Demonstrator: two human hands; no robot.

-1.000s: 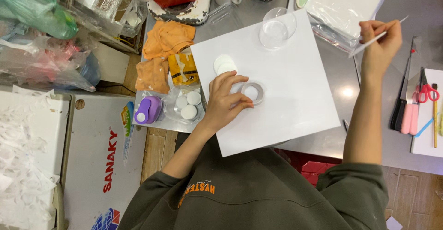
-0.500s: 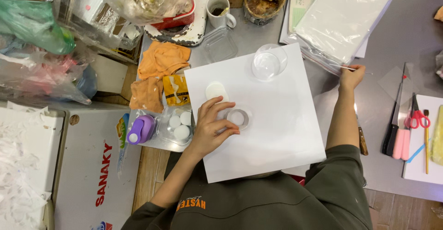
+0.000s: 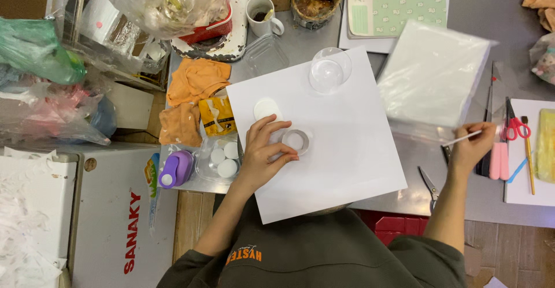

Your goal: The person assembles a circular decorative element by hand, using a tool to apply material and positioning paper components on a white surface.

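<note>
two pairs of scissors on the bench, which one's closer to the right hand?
The grey-handled scissors, just below-left of the right hand. The red-handled scissors lie farther right, past the pink tool.
</note>
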